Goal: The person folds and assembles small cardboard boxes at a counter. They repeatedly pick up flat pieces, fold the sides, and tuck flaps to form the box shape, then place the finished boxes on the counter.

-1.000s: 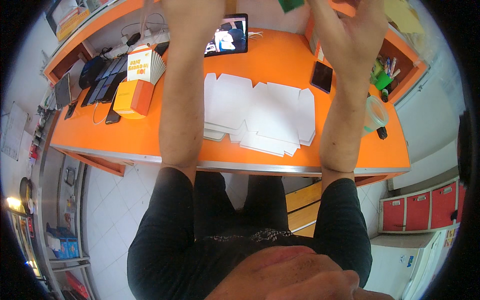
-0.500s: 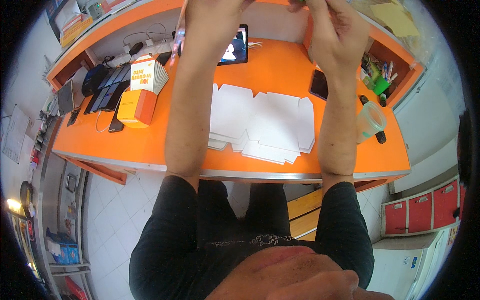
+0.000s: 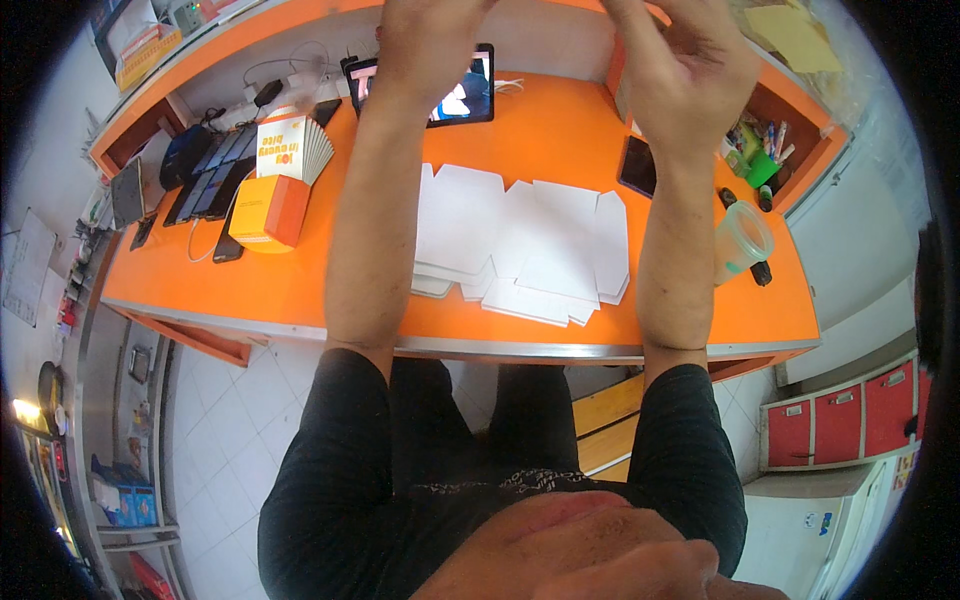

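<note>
Both my arms reach up and forward over the orange desk. My left hand (image 3: 430,35) is at the top edge of the view, with its fingers cut off. To its right is my right hand (image 3: 690,85), thumb stretched up and other fingers partly bent; the fingertips are out of view. Whether either hand holds anything does not show. Flat white die-cut cardboard box blanks (image 3: 550,240) lie stacked between my forearms. Behind my left wrist stands a tablet (image 3: 465,100) with a lit screen. A dark phone (image 3: 637,167) lies beside my right forearm.
At the left are a folded yellow-orange box (image 3: 268,213), fanned printed cartons (image 3: 295,145) and several dark phones (image 3: 215,170). A translucent cup (image 3: 743,240) stands right of my right forearm. A green pen holder (image 3: 762,168) sits in the right shelf.
Both hands have shifted slightly up. The shiny pinkish strip beside my left forearm and the bit of green near my right fingers no longer show. More of the tablet is visible.
</note>
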`<action>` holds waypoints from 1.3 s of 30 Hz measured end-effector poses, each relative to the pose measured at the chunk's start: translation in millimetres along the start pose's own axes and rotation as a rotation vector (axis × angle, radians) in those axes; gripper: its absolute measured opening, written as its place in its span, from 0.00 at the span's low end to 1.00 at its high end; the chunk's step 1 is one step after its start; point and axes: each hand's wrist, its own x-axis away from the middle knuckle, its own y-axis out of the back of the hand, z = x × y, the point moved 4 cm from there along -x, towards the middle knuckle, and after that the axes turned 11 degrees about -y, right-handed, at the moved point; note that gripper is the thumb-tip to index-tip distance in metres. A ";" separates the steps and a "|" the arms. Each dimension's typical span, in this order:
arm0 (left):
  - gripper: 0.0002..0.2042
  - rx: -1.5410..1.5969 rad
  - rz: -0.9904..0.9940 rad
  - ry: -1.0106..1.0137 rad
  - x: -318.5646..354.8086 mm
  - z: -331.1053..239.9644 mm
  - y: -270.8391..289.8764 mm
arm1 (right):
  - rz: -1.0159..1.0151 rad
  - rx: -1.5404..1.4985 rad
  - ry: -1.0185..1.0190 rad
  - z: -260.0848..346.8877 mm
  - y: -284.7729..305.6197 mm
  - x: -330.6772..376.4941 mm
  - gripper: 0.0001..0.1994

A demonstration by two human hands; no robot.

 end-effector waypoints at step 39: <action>0.20 0.048 0.134 0.087 4.8 17.7 15.8 | 0.226 -0.138 -0.050 2.6 2.9 -3.9 0.08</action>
